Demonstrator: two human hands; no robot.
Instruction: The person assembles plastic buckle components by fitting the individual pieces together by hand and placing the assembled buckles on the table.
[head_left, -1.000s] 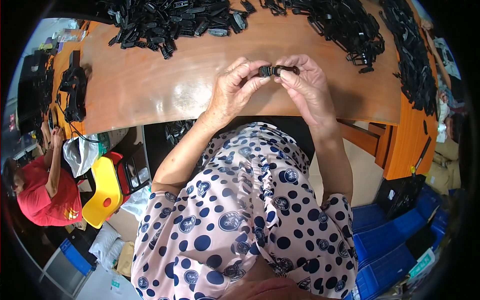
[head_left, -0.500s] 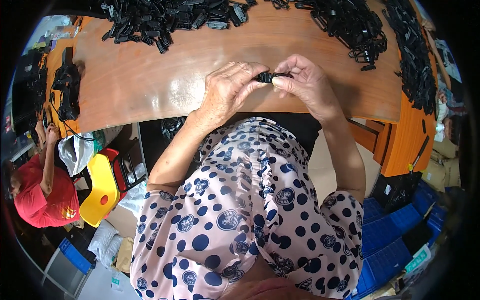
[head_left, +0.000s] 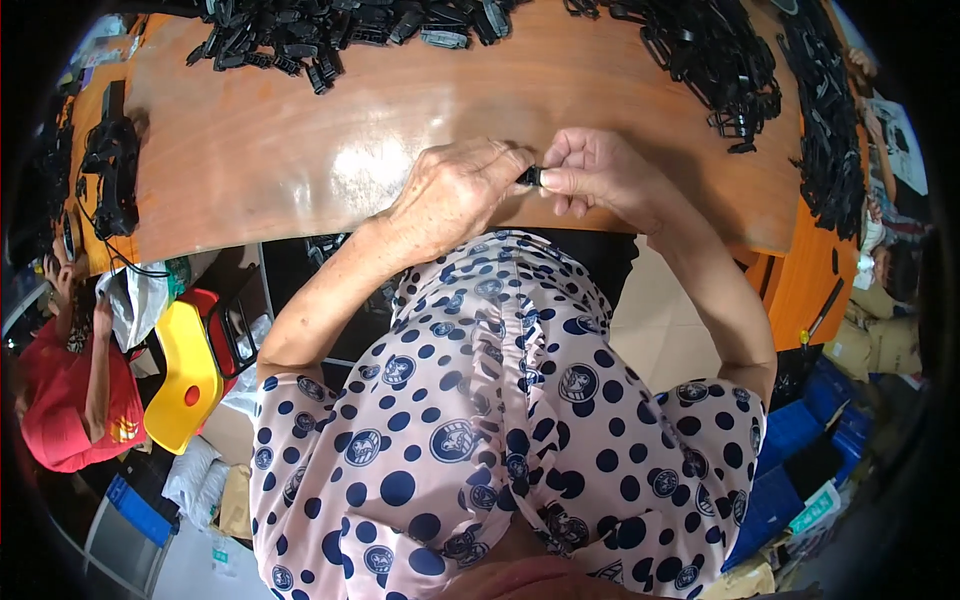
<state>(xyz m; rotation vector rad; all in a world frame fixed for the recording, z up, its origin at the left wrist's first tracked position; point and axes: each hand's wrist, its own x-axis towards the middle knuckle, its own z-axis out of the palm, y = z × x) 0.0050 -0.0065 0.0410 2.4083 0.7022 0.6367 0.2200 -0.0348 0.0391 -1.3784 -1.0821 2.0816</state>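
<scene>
A small black plastic part sits pinched between both hands just above the near edge of the wooden table. My left hand closes on its left end and covers most of it. Thumb and forefinger of my right hand grip its right end. Only a short black piece shows between the fingertips.
Heaps of black plastic parts lie along the far edge, at the back right and down the right side. More black parts sit at the table's left end. A person in red is beside a yellow stool at the lower left.
Both hands have drawn nearer the table's near edge with the part. More of the part is now hidden inside my left hand.
</scene>
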